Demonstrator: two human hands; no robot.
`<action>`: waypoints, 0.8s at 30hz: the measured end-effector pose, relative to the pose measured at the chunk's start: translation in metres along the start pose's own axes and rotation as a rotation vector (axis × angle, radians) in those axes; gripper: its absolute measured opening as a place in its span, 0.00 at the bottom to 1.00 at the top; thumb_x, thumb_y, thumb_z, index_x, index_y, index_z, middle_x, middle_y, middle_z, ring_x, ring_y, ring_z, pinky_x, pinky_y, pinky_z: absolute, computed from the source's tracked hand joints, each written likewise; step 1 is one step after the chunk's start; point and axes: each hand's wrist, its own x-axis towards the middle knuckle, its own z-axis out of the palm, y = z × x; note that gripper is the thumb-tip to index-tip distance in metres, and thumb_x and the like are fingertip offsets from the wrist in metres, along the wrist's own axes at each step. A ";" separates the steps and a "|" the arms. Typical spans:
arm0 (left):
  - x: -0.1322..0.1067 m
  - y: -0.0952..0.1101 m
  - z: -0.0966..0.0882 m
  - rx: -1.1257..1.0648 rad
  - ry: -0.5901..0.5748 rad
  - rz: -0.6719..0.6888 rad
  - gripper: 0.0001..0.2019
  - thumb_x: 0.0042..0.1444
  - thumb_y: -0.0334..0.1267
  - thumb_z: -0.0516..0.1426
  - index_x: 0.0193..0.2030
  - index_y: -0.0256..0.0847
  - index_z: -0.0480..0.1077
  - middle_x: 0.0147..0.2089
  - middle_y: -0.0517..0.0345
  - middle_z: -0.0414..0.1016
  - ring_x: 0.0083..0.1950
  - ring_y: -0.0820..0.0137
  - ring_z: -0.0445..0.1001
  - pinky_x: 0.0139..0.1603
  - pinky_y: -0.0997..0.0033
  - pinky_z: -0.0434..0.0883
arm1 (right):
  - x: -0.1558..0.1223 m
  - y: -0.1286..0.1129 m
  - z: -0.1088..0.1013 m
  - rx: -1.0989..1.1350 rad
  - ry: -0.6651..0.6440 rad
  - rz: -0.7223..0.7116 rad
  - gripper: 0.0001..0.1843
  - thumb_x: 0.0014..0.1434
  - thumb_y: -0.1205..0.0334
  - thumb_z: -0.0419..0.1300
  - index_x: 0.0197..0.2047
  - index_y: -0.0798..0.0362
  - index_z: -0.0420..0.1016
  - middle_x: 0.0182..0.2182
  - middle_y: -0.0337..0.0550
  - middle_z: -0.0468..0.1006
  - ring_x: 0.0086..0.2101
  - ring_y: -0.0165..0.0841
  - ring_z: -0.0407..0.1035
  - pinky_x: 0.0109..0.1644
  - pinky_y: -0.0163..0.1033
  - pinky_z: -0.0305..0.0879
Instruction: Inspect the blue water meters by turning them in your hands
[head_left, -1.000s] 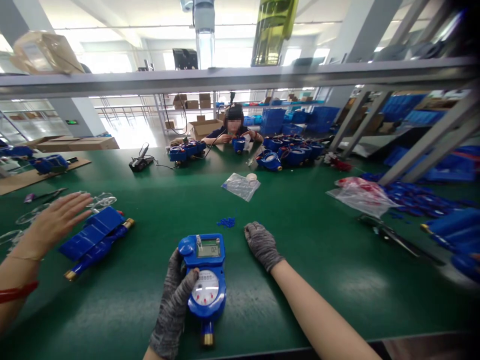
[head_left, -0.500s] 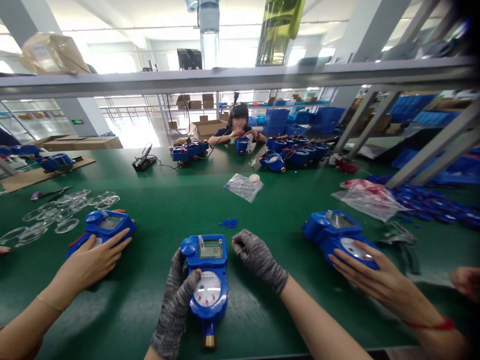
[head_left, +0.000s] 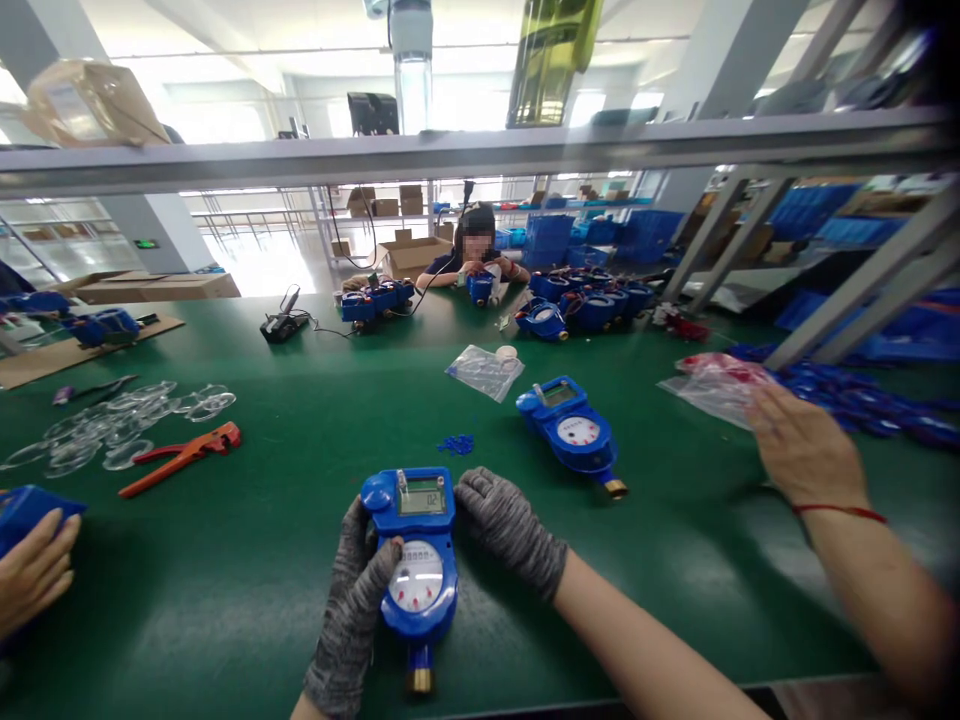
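Note:
A blue water meter [head_left: 417,622] with a small grey display and a round white dial lies in front of me, its brass end towards me. My left hand [head_left: 346,600], in a grey fingerless glove, is wrapped round its left side, thumb beside the dial. At the meter's upper right edge is my right hand [head_left: 510,522], gloved alike, with curled fingers. Its fingertips are hidden, so what they pinch cannot be made out. Just beyond the meter lies a small pile of tiny blue pieces [head_left: 456,444].
Another water meter [head_left: 577,432] stands to the right. Co-workers' hands are at far left, on a blue meter [head_left: 30,515], and at right, by a plastic bag [head_left: 712,385]. Orange-handled pliers [head_left: 184,460] and clear rings [head_left: 135,415] lie left. A shelf [head_left: 465,150] crosses above.
My right hand has moved slightly left, against the meter's edge. The right co-worker has let go of a meter and reached towards the bag. The left co-worker's meter has moved left, uncovering the pliers.

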 end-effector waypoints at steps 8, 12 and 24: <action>0.003 -0.005 -0.005 -0.006 -0.136 -0.029 0.38 0.55 0.43 0.63 0.69 0.53 0.51 0.64 0.48 0.64 0.61 0.52 0.68 0.63 0.50 0.66 | -0.001 0.003 0.004 0.470 -0.070 0.279 0.14 0.63 0.56 0.53 0.45 0.55 0.73 0.41 0.45 0.75 0.41 0.33 0.69 0.49 0.39 0.67; 0.003 -0.002 -0.004 -0.001 -0.131 -0.028 0.38 0.53 0.42 0.64 0.68 0.51 0.52 0.63 0.48 0.65 0.59 0.53 0.70 0.62 0.51 0.68 | 0.018 -0.004 0.015 1.047 -0.190 0.632 0.27 0.51 0.47 0.62 0.47 0.57 0.67 0.34 0.43 0.74 0.31 0.32 0.70 0.34 0.36 0.68; 0.003 -0.005 -0.007 0.027 -0.126 -0.053 0.35 0.56 0.44 0.62 0.68 0.57 0.52 0.64 0.52 0.64 0.62 0.53 0.67 0.62 0.52 0.67 | 0.024 0.010 0.017 0.813 -0.019 0.506 0.09 0.53 0.56 0.61 0.36 0.51 0.73 0.25 0.39 0.74 0.24 0.25 0.68 0.31 0.31 0.64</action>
